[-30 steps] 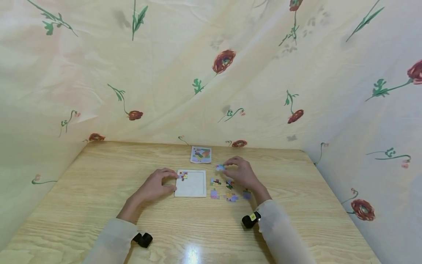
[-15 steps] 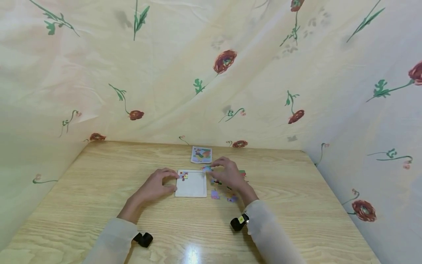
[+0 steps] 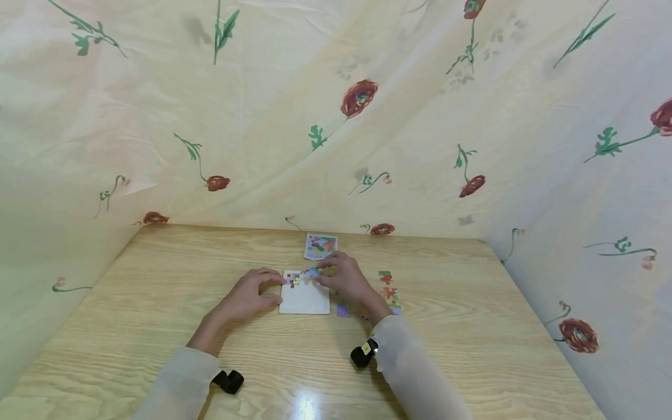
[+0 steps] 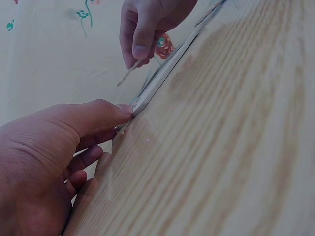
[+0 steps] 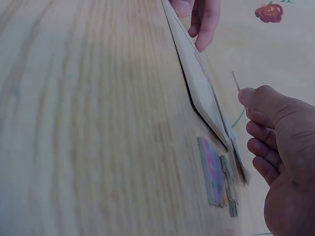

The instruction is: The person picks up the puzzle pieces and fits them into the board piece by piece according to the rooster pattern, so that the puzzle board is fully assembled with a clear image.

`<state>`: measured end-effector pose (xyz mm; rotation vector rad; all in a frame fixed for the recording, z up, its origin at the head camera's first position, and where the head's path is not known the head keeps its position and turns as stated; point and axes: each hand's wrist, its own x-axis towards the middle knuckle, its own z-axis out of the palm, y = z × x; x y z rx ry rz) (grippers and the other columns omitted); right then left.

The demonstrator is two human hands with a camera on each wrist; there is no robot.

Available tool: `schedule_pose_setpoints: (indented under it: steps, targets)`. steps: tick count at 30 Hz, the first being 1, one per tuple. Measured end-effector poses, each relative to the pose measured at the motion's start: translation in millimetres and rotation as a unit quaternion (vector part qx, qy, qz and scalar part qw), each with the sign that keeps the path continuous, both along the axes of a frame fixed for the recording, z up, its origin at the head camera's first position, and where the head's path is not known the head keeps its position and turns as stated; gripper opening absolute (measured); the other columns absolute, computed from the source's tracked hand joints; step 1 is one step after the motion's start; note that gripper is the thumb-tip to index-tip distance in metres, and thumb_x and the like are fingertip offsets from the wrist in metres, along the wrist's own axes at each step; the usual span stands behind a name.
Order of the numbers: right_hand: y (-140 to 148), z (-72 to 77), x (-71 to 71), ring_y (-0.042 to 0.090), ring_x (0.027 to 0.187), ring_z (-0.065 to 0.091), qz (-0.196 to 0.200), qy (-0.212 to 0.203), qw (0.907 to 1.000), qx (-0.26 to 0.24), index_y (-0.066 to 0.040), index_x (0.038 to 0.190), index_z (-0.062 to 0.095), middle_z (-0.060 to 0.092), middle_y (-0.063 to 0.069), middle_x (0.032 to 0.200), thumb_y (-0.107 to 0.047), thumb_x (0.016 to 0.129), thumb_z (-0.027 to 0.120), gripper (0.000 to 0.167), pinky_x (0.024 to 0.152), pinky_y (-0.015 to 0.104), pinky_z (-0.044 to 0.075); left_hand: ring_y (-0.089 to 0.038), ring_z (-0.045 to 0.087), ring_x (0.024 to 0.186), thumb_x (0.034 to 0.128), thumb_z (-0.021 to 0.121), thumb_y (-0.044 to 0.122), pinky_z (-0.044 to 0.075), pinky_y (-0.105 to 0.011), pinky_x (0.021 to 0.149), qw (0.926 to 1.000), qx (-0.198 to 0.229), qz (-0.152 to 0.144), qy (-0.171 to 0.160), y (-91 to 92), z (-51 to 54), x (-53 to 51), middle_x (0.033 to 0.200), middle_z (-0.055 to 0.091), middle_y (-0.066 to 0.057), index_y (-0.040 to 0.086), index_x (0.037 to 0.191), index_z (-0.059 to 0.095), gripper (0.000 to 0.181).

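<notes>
Right hand [image 3: 347,279] pinching a puzzle piece [image 3: 311,272] | it's just swept left over the tray's [image 3: 308,298] far edge, nearing the corner piece [image 3: 292,279], seemingly unseated | left hand [image 3: 252,296]: thumb, forefinger apart, touching left edge

Cream cloth [image 3: 252,116] with red flowers [image 3: 359,98] and green leaves [image 3: 227,30] fills the upper frame; below, a pale wood-grained surface [image 3: 157,291], white tray [image 3: 305,301], off-white sleeves [image 3: 181,376] and, below centre, a piece [image 3: 311,272], apparently lilac-blue.
</notes>
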<state>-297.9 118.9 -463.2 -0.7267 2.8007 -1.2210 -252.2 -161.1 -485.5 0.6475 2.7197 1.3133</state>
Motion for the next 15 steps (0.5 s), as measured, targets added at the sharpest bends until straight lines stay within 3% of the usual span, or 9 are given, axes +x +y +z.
schedule_pose_setpoints:
  steps: [8, 15]
  targets:
    - [-8.1, -2.9, 0.1, 0.024, 0.109, 0.064, 0.010, 0.005, 0.9999, 0.003, -0.006, 0.110, 0.078, 0.069, 0.008, 0.115, -0.016, 0.092, 0.079, 0.021, 0.091, 0.039, 0.058, -0.039, 0.047, 0.139, 0.0919, 0.077, 0.020, 0.036, -0.065, 0.116, 1.0000, 0.001, -0.001, 0.002, 1.4, 0.0, -0.4, 0.141, 0.062, -0.007, 0.018, 0.124, 0.072, 0.032]
    - [-9.9, -5.5, -1.9, 0.017, 0.097, 0.060, 0.006, 0.005, 0.9997, 0.021, -0.009, 0.107, 0.079, 0.071, 0.005, 0.111, -0.018, 0.092, 0.079, 0.018, 0.081, 0.029, 0.052, -0.039, 0.048, 0.137, 0.0921, 0.077, 0.021, 0.037, -0.065, 0.114, 1.0000, 0.000, -0.001, 0.004, 1.0, -0.3, -0.5, 0.140, 0.062, -0.008, 0.018, 0.123, 0.073, 0.031]
